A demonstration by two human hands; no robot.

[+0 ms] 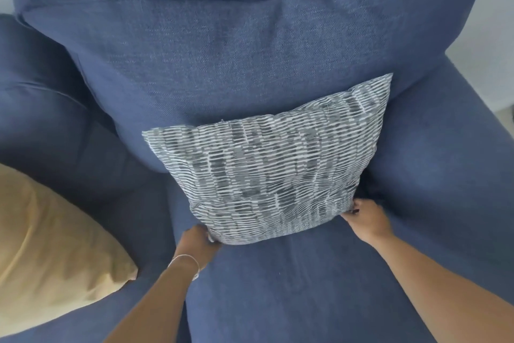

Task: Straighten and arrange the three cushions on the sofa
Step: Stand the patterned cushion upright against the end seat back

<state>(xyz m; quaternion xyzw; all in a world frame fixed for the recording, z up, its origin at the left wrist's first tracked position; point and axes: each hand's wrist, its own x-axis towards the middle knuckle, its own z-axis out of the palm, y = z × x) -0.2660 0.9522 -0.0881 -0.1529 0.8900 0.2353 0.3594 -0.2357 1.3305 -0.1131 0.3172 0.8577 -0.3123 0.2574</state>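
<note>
A grey-and-white patterned cushion (272, 164) leans upright against the blue sofa's back cushion (222, 50), next to the right armrest. My left hand (196, 241) grips its lower left corner. My right hand (365, 217) pinches its lower right corner. A tan cushion (47, 253) lies on the seat at the far left, partly out of frame. No third cushion is in view.
The blue seat cushion (292, 287) stretches toward me below the patterned cushion. The right armrest (450, 161) rises beside it. A second back cushion (50, 109) sits at the left. A white wall shows behind the sofa.
</note>
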